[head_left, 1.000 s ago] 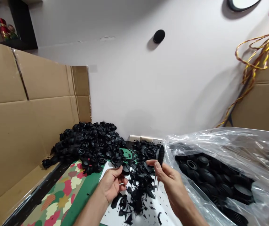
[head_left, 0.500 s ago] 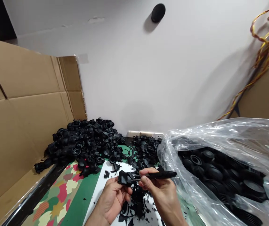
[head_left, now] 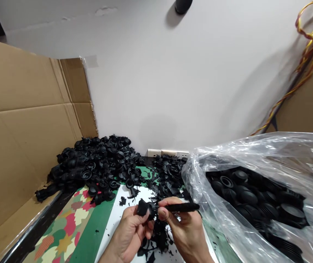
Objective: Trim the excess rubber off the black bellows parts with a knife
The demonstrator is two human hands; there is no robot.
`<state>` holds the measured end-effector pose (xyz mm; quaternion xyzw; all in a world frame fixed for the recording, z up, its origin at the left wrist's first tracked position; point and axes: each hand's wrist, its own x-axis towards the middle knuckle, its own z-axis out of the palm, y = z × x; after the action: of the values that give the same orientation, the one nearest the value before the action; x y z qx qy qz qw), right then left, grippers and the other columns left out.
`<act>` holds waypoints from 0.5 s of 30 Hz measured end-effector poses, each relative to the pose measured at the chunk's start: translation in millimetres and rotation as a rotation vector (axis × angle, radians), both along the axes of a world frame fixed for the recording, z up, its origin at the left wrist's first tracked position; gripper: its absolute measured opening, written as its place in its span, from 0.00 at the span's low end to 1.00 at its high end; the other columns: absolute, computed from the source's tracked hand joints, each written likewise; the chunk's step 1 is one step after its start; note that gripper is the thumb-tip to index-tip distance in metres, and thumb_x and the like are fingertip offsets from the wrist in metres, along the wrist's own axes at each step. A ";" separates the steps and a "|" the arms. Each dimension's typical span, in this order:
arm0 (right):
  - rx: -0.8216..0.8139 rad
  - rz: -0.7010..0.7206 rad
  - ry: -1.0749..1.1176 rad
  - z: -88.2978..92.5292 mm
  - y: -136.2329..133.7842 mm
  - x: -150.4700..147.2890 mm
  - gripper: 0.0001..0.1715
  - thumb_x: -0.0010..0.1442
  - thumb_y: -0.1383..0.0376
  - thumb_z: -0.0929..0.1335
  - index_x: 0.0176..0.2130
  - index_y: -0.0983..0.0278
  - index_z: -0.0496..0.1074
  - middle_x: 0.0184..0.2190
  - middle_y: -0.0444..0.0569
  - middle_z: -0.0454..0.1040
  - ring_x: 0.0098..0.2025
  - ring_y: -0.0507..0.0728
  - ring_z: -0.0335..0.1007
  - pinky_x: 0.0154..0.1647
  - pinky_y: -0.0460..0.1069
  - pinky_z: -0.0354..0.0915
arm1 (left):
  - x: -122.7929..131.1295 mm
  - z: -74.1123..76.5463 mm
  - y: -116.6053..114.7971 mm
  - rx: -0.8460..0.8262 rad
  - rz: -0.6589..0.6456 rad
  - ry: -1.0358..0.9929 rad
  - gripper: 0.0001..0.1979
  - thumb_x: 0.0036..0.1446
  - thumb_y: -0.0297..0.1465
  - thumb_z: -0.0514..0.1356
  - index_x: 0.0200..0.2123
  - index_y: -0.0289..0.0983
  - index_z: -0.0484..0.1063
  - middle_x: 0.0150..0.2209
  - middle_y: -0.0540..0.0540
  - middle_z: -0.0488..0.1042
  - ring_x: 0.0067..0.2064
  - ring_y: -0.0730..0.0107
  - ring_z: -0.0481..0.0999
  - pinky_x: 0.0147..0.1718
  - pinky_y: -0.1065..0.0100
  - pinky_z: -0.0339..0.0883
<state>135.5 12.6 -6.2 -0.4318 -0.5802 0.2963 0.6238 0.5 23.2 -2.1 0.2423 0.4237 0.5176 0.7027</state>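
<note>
Between the thumb and fingers of my left hand (head_left: 133,228) is a small black rubber part (head_left: 143,207), held up over the white sheet (head_left: 112,215). My right hand (head_left: 185,223) grips a thin tool with a black handle (head_left: 182,207), which looks like a hobby knife or tweezers. Its tip meets the right side of the rubber part; the exact contact is hidden by fingers and dark material. Below both hands lie black rubber scraps (head_left: 160,233) scattered over the sheet.
A large heap of black rubber parts (head_left: 98,160) rises at the left against a cardboard box (head_left: 30,117). More scraps (head_left: 170,168) lie by the wall sockets (head_left: 168,153). At the right, a clear plastic bag (head_left: 197,168) holds several ribbed black parts (head_left: 246,197).
The right hand and its tool have moved slightly left, and the rubber part has turned a little in the left hand. The whole view has shifted slightly.
</note>
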 end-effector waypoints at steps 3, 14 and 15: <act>0.209 0.051 -0.219 -2.2 3.8 2.3 0.07 0.58 0.66 0.65 0.31 0.61 0.74 0.26 0.49 0.75 0.26 0.54 0.71 0.26 0.47 0.66 | 1.1 -3.2 -1.8 0.000 -0.046 0.042 0.12 0.32 0.25 0.71 0.19 0.33 0.69 0.13 0.53 0.69 0.14 0.81 0.62 0.11 0.79 0.50; -0.123 -0.151 -0.075 2.7 35.2 37.7 0.14 0.55 0.54 0.67 0.32 0.63 0.71 0.16 0.44 0.71 0.19 0.56 0.69 0.21 0.49 0.65 | -3.0 -1.2 -0.1 -0.033 -0.210 0.048 0.15 0.32 0.31 0.74 0.19 0.29 0.72 0.12 0.48 0.70 0.13 0.78 0.65 0.10 0.78 0.57; -0.203 -0.112 0.023 2.2 32.7 37.2 0.17 0.53 0.52 0.68 0.31 0.64 0.71 0.16 0.44 0.71 0.19 0.56 0.69 0.20 0.49 0.65 | -3.7 -1.2 0.5 -0.036 -0.193 0.039 0.15 0.33 0.30 0.74 0.20 0.29 0.72 0.13 0.48 0.70 0.13 0.78 0.66 0.10 0.78 0.57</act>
<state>172.7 45.3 -4.0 -0.5209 -0.5151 0.3230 0.5991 -3.2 23.7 -3.3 0.2792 0.4214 0.4351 0.7451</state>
